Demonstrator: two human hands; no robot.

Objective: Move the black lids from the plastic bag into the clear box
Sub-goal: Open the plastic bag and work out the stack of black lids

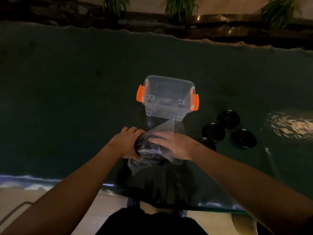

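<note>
A clear plastic bag (152, 150) with a stack of black lids (147, 146) inside lies on the dark glass table, just in front of me. My left hand (127, 143) grips the bag's left end around the stack. My right hand (172, 144) reaches into the bag's open right side, its fingers on the lids under the film. Just behind the bag stands the clear box (166, 97) with orange latches, open on top; dim dark shapes show through its bottom.
Several black lids (228, 119) lie loose on the table to the right of the bag. The table's near glass edge (108, 184) runs below my forearms. Plants (181, 5) and a dark ledge line the far side.
</note>
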